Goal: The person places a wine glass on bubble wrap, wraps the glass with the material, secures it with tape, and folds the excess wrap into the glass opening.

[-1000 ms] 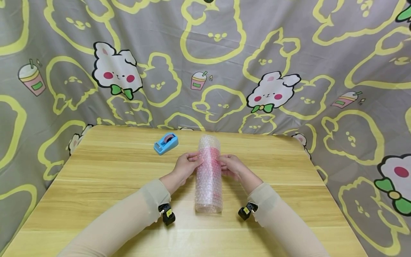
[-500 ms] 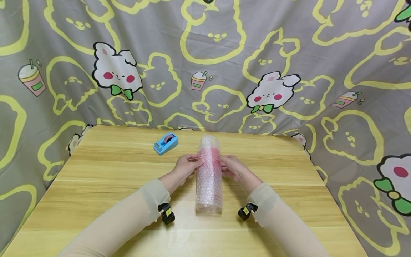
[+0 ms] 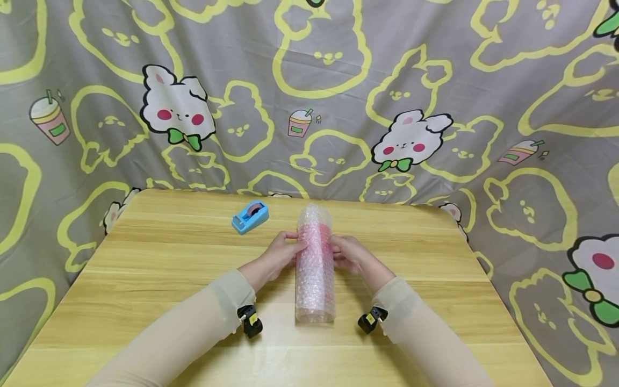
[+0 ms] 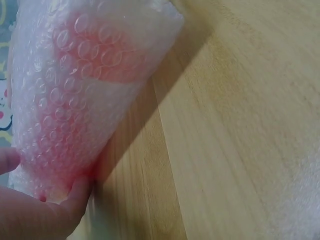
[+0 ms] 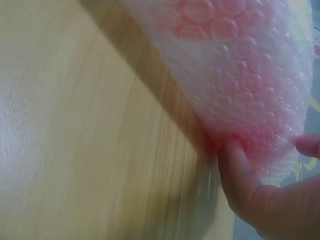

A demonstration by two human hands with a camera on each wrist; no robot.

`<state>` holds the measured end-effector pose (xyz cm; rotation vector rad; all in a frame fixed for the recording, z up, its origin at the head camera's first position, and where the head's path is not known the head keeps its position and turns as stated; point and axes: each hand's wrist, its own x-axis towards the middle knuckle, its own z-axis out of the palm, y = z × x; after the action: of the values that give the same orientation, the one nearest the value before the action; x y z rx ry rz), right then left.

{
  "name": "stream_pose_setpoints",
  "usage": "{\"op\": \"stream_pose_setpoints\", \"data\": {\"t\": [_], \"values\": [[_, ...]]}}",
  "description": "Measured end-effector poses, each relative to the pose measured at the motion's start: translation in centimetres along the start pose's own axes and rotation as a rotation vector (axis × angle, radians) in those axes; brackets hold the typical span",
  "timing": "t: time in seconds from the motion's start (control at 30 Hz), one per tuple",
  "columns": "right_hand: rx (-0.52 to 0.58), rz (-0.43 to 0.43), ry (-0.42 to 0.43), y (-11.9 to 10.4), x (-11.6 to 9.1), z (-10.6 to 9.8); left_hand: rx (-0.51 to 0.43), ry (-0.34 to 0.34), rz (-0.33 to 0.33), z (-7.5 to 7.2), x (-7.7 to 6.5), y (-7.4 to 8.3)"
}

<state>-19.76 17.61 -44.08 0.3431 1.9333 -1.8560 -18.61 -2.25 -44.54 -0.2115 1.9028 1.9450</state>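
Observation:
A long bundle in clear bubble wrap (image 3: pixel 315 285) lies lengthwise on the table in the head view, with pink and red showing through its upper part. My left hand (image 3: pixel 275 255) holds its left side and my right hand (image 3: pixel 352 253) its right side, both above mid-length. Seen from the left wrist, the left thumb and a finger (image 4: pixel 9 160) grip the bubble wrap (image 4: pixel 75 105). The right wrist view has the right thumb (image 5: pixel 239 172) pressed into the wrap (image 5: pixel 240 85), a finger at its other edge. What is wrapped inside is blurred by the bubbles.
A blue tape dispenser (image 3: pixel 250 216) with a roll of tape stands behind and left of the bundle. The wooden table (image 3: pixel 416 242) ends at a grey curtain (image 3: pixel 271 70) with yellow outlines and rabbit prints, which surrounds its back and sides.

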Motion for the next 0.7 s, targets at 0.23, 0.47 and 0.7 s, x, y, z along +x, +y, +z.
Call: {"op": "stream_pose_setpoints", "data": {"t": [0.23, 0.47, 0.7], "values": [[-0.002, 0.007, -0.006, 0.06, 0.01, 0.12, 0.003, 0.006, 0.000, -0.02, -0.13, 0.11], [0.026, 0.009, 0.000, 0.03, 0.03, -0.06, 0.004, 0.004, 0.006, 0.09, -0.07, -0.12], [0.049, -0.003, -0.008, -0.07, 0.01, -0.34, 0.026, 0.011, 0.022, 0.11, 0.12, -0.33]]}}
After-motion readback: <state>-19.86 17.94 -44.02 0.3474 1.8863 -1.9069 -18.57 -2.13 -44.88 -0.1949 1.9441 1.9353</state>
